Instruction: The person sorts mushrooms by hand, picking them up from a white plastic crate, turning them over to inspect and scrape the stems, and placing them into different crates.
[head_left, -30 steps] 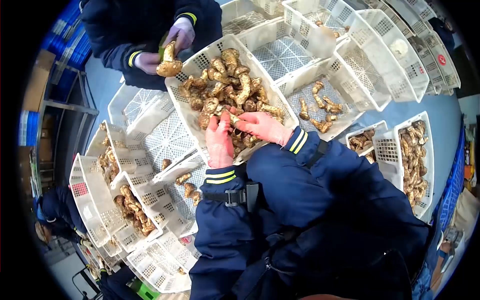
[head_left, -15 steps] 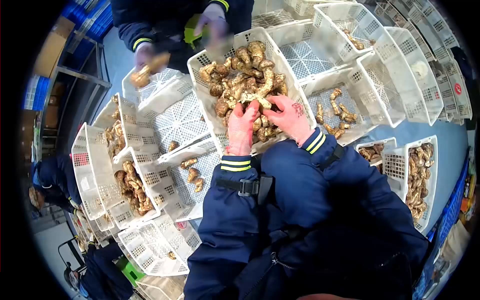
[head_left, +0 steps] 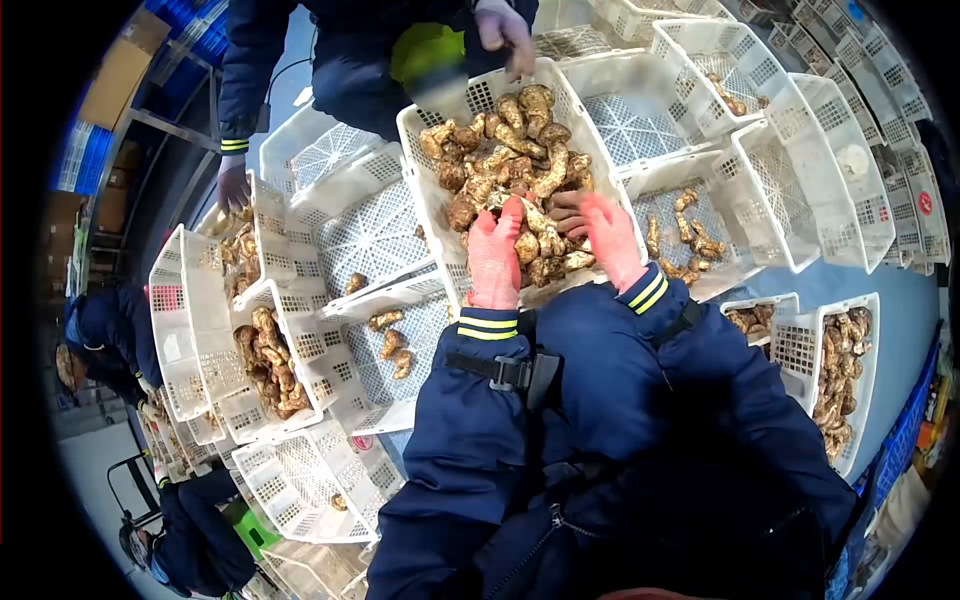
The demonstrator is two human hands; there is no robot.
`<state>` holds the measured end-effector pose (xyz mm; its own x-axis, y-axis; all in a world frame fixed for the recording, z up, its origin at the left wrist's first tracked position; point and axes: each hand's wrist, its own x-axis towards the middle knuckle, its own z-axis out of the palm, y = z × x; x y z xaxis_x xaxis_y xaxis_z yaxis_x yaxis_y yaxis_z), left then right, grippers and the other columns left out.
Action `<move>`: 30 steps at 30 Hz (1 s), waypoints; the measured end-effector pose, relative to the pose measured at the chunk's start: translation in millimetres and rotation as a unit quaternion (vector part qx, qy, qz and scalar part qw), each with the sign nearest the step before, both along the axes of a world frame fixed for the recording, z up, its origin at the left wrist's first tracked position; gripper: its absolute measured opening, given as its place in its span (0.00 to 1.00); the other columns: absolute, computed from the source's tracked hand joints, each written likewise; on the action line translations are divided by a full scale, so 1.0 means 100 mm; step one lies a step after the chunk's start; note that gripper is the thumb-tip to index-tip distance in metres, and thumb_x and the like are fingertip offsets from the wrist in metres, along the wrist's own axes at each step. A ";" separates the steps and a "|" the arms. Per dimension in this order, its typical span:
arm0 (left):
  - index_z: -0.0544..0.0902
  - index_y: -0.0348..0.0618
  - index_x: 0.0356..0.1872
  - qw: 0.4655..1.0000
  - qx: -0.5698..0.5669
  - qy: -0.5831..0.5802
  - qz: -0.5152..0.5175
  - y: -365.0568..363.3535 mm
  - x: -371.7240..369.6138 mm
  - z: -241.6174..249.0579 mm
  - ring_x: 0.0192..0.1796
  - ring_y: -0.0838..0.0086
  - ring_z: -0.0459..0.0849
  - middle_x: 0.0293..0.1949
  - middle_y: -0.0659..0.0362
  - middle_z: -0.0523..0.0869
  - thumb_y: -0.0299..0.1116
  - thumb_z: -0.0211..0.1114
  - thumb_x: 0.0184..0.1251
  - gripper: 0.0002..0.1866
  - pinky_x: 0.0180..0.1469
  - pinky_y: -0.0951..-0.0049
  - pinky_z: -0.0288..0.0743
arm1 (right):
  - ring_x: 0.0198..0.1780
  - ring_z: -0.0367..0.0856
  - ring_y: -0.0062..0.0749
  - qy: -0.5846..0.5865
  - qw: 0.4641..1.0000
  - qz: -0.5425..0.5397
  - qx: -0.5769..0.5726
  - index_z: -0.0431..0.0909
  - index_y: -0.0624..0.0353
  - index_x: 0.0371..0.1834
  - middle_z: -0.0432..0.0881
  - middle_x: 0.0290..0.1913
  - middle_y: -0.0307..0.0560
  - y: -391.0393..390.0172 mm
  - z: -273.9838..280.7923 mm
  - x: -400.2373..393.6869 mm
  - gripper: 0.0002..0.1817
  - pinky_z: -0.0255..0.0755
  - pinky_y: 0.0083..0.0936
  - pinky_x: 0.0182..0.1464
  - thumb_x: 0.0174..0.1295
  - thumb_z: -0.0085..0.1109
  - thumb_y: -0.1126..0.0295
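A white perforated plastic crate (head_left: 432, 225) in front of me holds a heap of brown, thick-stemmed mushrooms (head_left: 500, 150). Over its near part my left hand (head_left: 494, 258), in a pink glove, is closed on a pale-stemmed mushroom (head_left: 541, 222). My right hand (head_left: 612, 240), gloved the same way, reaches in from the right beside that mushroom. Its fingertips look brown and are smeared by motion, so their grip does not show clearly.
Crates with a few mushrooms stand left (head_left: 395, 345) and right (head_left: 690, 230). Fuller ones are at the far left (head_left: 268, 370) and right (head_left: 842, 375). Across from me a co-worker's gloved hand (head_left: 505, 35) hangs near my crate; the other (head_left: 233, 188) reaches into a left crate.
The view has shifted slightly, so the crates appear farther right and lower. My right hand has drawn away from my left. The co-worker's mushroom-holding hand has moved left and down to a crate.
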<state>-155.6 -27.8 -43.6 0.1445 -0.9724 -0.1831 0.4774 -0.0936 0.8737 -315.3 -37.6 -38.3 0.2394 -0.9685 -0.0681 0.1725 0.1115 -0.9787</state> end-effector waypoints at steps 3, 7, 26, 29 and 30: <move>0.73 0.33 0.48 1.000 0.009 0.013 -0.001 -0.02 0.00 -0.06 0.47 0.72 0.78 0.45 0.53 0.81 0.34 0.59 0.65 0.16 0.52 0.73 0.69 | 0.34 0.76 0.19 -0.009 0.999 -0.015 0.033 0.74 0.64 0.50 0.79 0.39 0.42 -0.02 -0.01 -0.02 0.23 0.71 0.16 0.36 0.68 0.41 0.54; 0.74 0.35 0.49 0.999 0.017 0.031 -0.038 0.01 -0.06 0.07 0.45 0.75 0.78 0.44 0.57 0.81 0.33 0.58 0.65 0.15 0.52 0.74 0.69 | 0.34 0.75 0.22 -0.017 0.998 0.028 0.047 0.73 0.66 0.50 0.76 0.39 0.42 0.01 -0.14 0.00 0.27 0.75 0.19 0.32 0.64 0.47 0.49; 0.71 0.34 0.50 0.997 0.057 0.037 -0.022 -0.01 -0.08 0.00 0.42 0.76 0.77 0.45 0.58 0.79 0.33 0.61 0.62 0.19 0.46 0.77 0.72 | 0.30 0.74 0.16 0.022 0.997 0.011 0.070 0.68 0.71 0.53 0.77 0.35 0.40 0.04 0.11 0.07 0.24 0.69 0.15 0.32 0.58 0.59 0.66; 0.75 0.33 0.46 0.996 0.082 0.034 0.003 0.01 -0.13 0.11 0.37 0.78 0.77 0.36 0.58 0.82 0.33 0.64 0.59 0.18 0.42 0.79 0.71 | 0.34 0.76 0.20 -0.010 0.997 0.049 0.063 0.65 0.73 0.57 0.77 0.39 0.42 -0.01 -0.03 0.06 0.23 0.70 0.15 0.35 0.60 0.55 0.72; 0.72 0.32 0.49 0.991 0.125 0.012 -0.037 0.02 -0.06 0.17 0.37 0.79 0.76 0.40 0.57 0.81 0.33 0.65 0.58 0.21 0.41 0.79 0.72 | 0.33 0.75 0.19 0.015 0.998 -0.015 0.053 0.65 0.72 0.56 0.77 0.38 0.42 -0.02 -0.23 0.10 0.22 0.70 0.15 0.34 0.60 0.54 0.72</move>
